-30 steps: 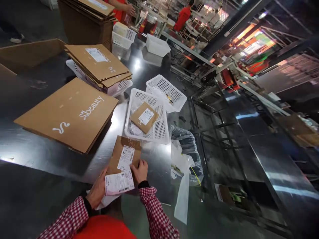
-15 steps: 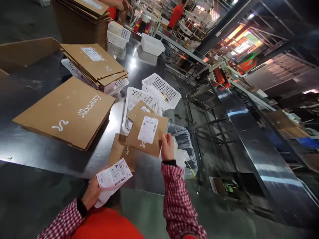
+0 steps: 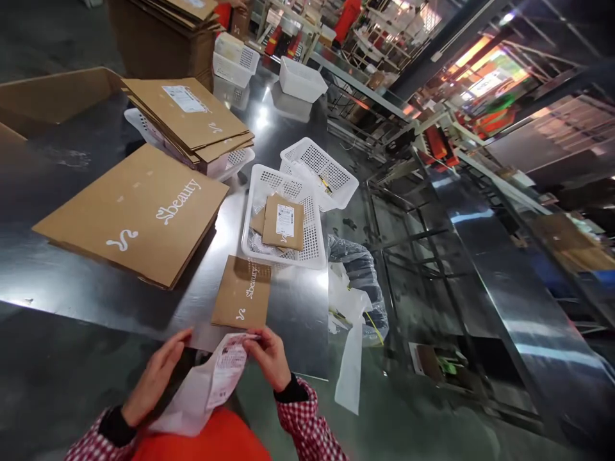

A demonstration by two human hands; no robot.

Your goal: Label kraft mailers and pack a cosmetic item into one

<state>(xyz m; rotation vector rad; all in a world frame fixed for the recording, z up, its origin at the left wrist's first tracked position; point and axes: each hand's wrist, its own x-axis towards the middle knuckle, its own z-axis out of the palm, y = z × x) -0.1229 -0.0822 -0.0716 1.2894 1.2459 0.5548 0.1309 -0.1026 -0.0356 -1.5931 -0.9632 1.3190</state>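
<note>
My right hand [image 3: 271, 360] pinches the top corner of a strip of printed shipping labels [image 3: 229, 366], whose pale lower part curls down in front of the red apron. My left hand [image 3: 154, 379] is beside the strip with its fingers stretched out, apart from it as far as I can see. Just beyond both hands, a small brown cardboard mailer [image 3: 241, 292] with white "beauty" lettering lies flat near the table's front edge. Farther off, a labelled cardboard mailer [image 3: 283, 223] rests on others in a white perforated basket [image 3: 314, 256].
Large flat cardboard mailers [image 3: 139, 211] are stacked on the steel table [image 3: 192, 314] at left, with another labelled stack [image 3: 192, 115] behind. A second white basket [image 3: 336, 169] adjoins the first. Right of the table is a plastic-lined bin [image 3: 358, 256] with backing paper hanging out.
The labelled mailer my right hand held is now in the basket, let go. That hand has moved back to the label strip; my left hand has opened off it.
</note>
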